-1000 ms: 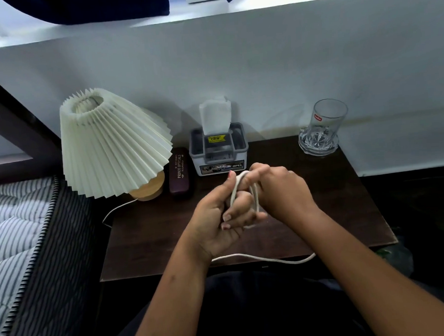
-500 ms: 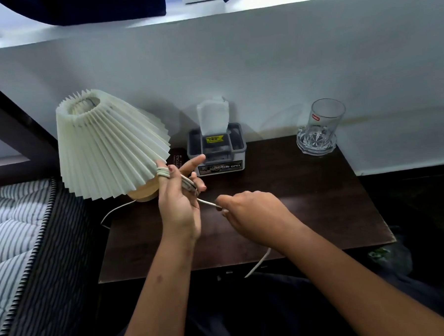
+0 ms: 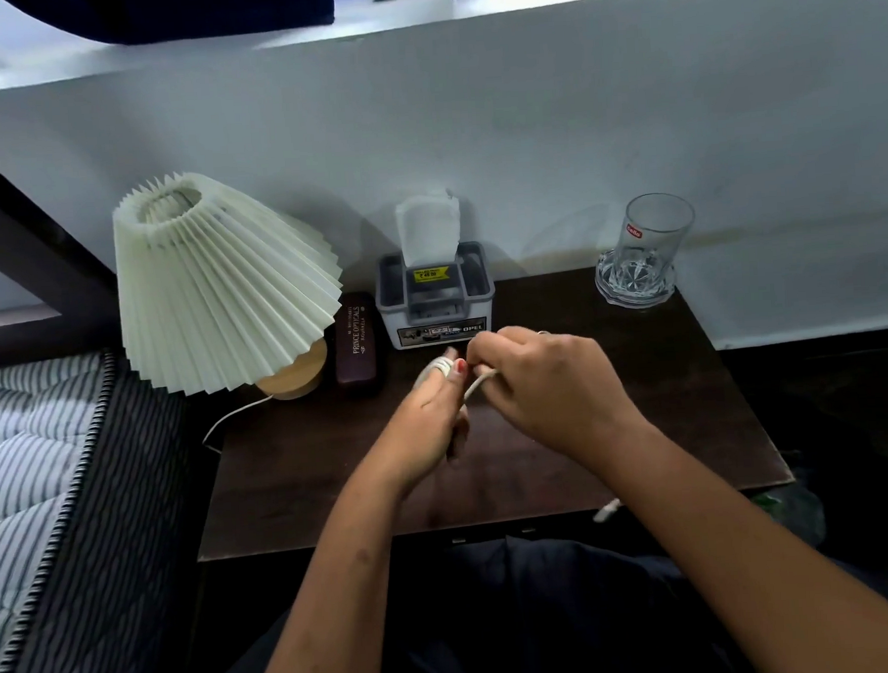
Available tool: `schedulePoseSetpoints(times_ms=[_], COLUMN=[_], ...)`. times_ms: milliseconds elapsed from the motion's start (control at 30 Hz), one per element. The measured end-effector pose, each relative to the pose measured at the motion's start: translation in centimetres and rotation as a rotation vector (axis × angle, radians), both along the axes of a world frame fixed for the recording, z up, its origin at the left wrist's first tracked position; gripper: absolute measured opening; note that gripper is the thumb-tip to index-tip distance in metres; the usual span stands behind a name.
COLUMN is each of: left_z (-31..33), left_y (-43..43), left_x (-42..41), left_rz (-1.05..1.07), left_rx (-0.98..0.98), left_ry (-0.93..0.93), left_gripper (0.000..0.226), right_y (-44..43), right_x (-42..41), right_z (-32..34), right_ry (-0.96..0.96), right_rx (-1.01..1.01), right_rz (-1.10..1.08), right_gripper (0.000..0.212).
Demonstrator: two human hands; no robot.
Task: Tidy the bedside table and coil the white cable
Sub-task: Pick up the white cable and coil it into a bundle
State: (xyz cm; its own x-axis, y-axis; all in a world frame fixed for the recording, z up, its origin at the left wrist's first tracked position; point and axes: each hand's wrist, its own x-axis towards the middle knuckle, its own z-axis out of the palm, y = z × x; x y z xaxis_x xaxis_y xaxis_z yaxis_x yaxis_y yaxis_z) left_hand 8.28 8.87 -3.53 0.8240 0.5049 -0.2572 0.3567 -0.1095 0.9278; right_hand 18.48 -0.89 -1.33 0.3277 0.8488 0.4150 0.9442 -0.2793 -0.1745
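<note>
Right hand grip: fingertips pinching the white cable, pulled taut. It sits just beside my left hand, whose grip holds a few turns wound round a raised digit; which digit, I can't tell. To do this well I'd lay each turn flat beside the previous one with even tension and slide the right pinch along the cord, no yanking. The cable looks thin, round and off-white, a bit stiff. Its loose end hangs off the worktop front edge, right of middle. Both hands hover over mid-worktop, just ahead of the tissue box at the back edge.
</note>
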Motion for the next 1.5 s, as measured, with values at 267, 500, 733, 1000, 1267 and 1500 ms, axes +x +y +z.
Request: schedulePoseSetpoints(times_ms=[267,500,733,1000,1267,1500], left_z=[1.8,2.1,2.0,0.3,0.9,1.4], left_y=[-0.5,-0.2,0.4,1.9,0.1,0.8], left_x=[-0.5,-0.5,0.5,0.4,0.3,-0.3], left_rz=[-0.348,-0.23,0.276,0.482,0.131,0.057], left_rx=[-0.639,-1.026,-0.798,-0.311,-0.457,-0.721], left_ry=[-0.04,-0.495,-0.721,-0.4,-0.027,0.04], left_gripper=[0.065,0.057,0.05,0.053,0.047,0.075], right_y=[0.0,-0.2,0.6,0.7,-0.7,-0.2], right_x=[2.2,2.7,-0.6,-2.0,0.7,0.1], right_z=[-0.5,-2.0,-2.3,-0.3,-0.8,-1.3], right_ry=[0.204,0.359,0.271,0.052,-0.171,-0.289], right_rx=[0.015,-0.26,-0.469,-0.231,-0.006,0.129], right_rz=[-0.151,-0.179,-0.008,0.275,0.201,0.086], right_gripper=[0.016,0.018,0.02,0.017,0.02,0.012])
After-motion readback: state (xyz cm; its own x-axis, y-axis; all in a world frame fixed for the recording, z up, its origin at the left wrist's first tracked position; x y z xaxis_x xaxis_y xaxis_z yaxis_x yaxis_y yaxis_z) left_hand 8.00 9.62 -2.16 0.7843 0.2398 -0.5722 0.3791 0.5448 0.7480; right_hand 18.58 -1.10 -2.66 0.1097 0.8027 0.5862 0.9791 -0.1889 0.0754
